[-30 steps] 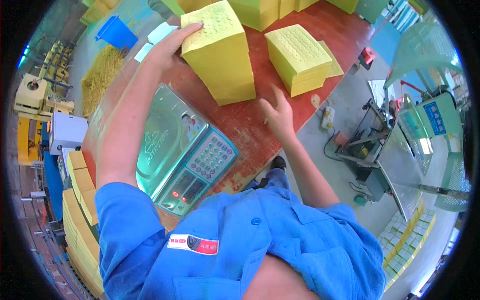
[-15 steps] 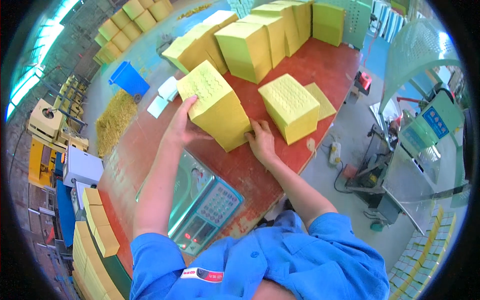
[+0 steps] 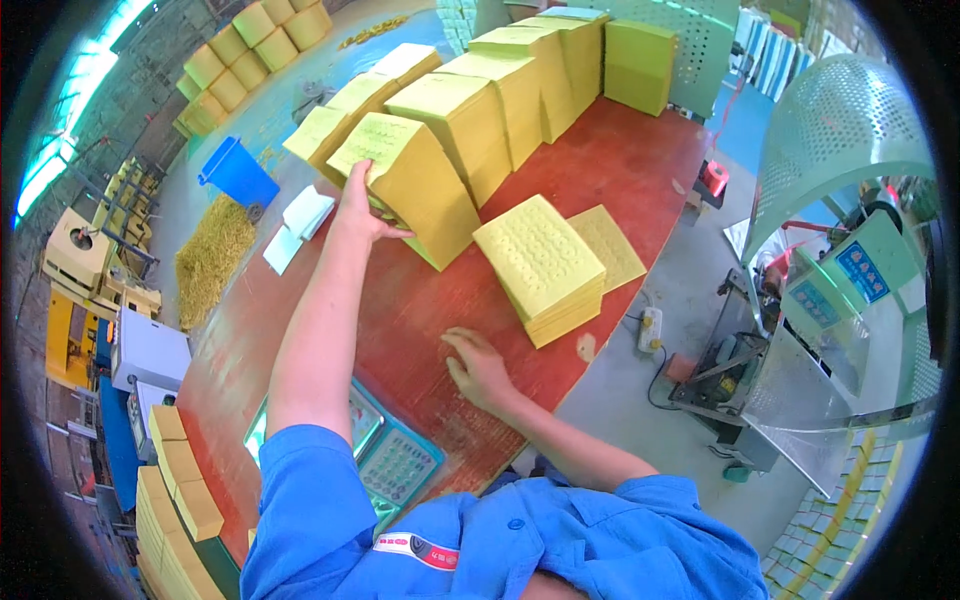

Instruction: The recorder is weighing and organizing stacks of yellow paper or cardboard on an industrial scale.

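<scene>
Tall yellow stack (image 3: 428,195): on the red table (image 3: 400,325), toward its far left, close in front of other stacks; its top is embossed.
Your left hand (image 3: 362,210): on that stack's near left side, thumb at the upper edge; you cannot tell whether it grips or merely presses.
Your right hand (image 3: 483,375): released and empty, fingers loosely bent, low over the table's near right part.
Smaller yellow stack (image 3: 543,262): right of the tall one, apart from it, with a loose yellow sheet (image 3: 618,245) just beside its right side.
Stacks beyond (image 3: 460,115): packed in rows at the table's far side, blocking the way directly behind the tall stack.
Scale (image 3: 402,465): near side, keypad showing; your left arm and sleeve (image 3: 310,490) cover much of it.
Left: pale papers (image 3: 303,215) on the table's edge; beyond, a blue bin (image 3: 240,172) and a straw-coloured heap (image 3: 213,255).
Right: a power strip (image 3: 650,330) on the floor, then a machine with a perforated hood (image 3: 840,125).
Hard to make out: the tall stack's underside; the left fingertips; the rim, which bends and goes black.
</scene>
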The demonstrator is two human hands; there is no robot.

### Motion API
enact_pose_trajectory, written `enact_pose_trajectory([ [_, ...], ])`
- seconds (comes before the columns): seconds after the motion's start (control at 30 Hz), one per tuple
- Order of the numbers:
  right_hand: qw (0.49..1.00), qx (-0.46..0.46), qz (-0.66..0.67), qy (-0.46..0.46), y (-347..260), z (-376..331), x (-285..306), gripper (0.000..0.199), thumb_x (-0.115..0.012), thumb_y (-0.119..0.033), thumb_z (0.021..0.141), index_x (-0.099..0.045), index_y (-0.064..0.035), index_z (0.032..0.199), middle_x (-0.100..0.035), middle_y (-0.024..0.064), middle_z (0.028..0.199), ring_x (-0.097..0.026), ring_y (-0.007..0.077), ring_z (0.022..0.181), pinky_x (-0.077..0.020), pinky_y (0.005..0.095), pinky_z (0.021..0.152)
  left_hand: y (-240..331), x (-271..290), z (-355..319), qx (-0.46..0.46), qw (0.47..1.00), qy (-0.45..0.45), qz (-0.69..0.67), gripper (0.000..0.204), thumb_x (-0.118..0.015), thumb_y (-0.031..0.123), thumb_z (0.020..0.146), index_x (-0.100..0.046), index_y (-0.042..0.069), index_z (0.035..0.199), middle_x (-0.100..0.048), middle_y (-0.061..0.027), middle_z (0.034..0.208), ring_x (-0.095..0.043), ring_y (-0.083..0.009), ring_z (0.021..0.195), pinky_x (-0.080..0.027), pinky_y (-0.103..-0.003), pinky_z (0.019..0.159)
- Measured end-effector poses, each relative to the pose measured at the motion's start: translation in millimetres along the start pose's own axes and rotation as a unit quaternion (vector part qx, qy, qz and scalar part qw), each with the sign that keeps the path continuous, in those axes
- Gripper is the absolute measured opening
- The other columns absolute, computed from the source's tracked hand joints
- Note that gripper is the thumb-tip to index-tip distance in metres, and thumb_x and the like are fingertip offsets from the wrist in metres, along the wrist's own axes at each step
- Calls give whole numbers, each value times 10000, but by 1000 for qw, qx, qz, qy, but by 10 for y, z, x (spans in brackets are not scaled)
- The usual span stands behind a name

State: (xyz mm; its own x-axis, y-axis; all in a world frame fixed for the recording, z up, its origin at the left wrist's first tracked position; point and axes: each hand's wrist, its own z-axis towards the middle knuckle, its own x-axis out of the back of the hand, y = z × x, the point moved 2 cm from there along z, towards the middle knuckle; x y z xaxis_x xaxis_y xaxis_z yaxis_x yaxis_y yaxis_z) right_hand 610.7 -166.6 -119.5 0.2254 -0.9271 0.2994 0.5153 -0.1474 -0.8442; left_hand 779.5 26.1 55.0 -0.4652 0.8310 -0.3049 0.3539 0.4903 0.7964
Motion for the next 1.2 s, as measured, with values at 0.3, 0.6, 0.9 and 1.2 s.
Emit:
enact_pose_trajectory([
  [0.3,998,-3,62,-21,26,45,41,242,-611,-14,806,-604,-10,1048,-617,167,1095,-595,356,1012,-484,428,868,203,-186,176,-18,998,9,60,833,-500,655,848,-268,183,1495,-75,-177,1578,-101,-495,1408,-154,-789,990],
  [0.6,997,-18,66,-47,97,96,107,217,-593,-29,820,-600,-20,1037,-610,169,1111,-575,352,1051,-464,425,896,66,243,-615,-230,965,102,76,951,-571,622,851,-197,32,1496,-94,-246,1559,-42,-358,1463,-125,-658,1101],
  [0.9,990,-25,47,-133,-168,81,84,225,-578,-82,856,-645,-59,1070,-627,117,1148,-574,268,1105,-431,384,989,-1522,2533,-3418,-329,900,283,25,361,-537,280,961,-557,12,1202,-624,-157,1161,-623,-251,1040,-525,-386,867],
  [1.2,979,13,197,-58,-1618,-366,-120,244,-484,27,919,-606,50,1129,-626,148,1106,-597,222,1046,-479,361,928,-3654,4392,-6269,-270,653,694,-138,172,-551,186,922,-615,35,976,-669,-96,928,-650,-176,839,-514,-305,697],
])
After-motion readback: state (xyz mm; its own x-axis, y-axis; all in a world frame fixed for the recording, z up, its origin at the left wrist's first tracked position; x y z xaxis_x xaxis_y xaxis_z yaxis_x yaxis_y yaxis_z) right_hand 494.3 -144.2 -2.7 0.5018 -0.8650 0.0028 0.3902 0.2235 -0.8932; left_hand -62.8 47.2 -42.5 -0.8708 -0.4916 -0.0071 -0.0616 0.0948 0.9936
